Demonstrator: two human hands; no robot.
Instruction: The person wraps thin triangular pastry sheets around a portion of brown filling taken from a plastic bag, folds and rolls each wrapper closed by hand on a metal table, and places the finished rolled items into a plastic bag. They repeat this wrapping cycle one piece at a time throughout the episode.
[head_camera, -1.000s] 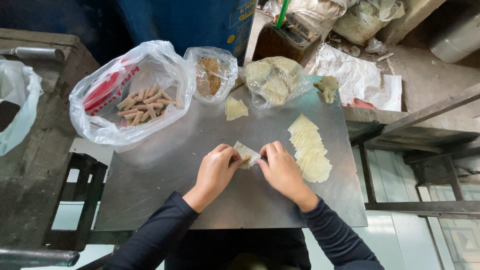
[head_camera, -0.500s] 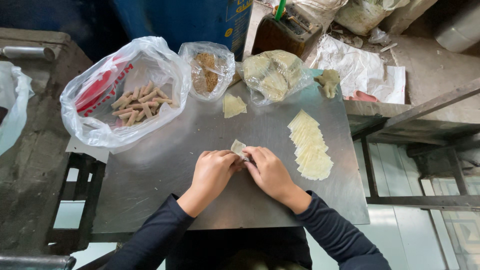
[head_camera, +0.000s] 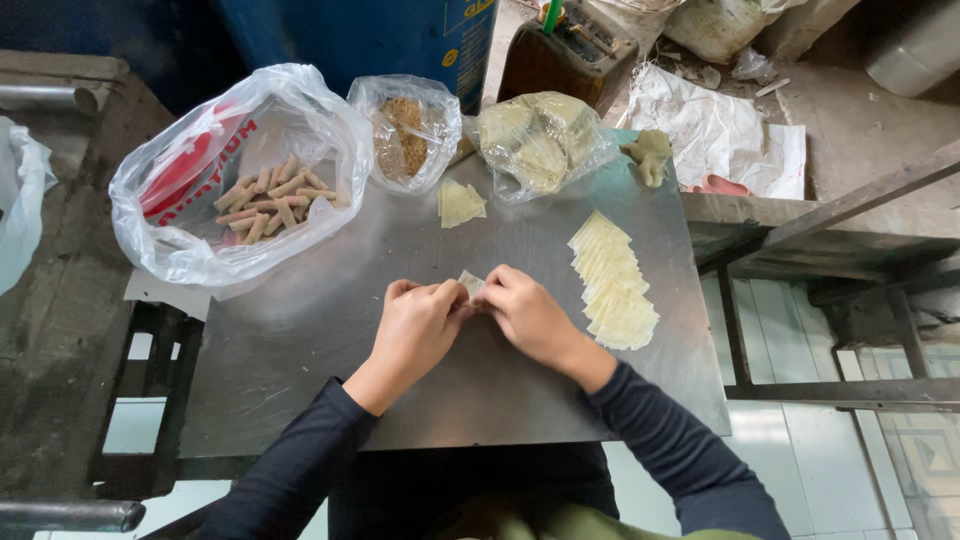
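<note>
Both hands, left (head_camera: 415, 330) and right (head_camera: 528, 316), pinched one wrapper (head_camera: 470, 284) on the table (head_camera: 300, 340), left of the wrapper row (head_camera: 612, 282).

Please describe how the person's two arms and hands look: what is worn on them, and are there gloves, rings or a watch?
Both arms wear long, close-fitting dark navy sleeves that end at the wrists. The left hand and the right hand are bare: no gloves, and no ring, watch or bracelet shows. The sleeves are plain, with no visible markings. The fingers are uncovered.
</note>
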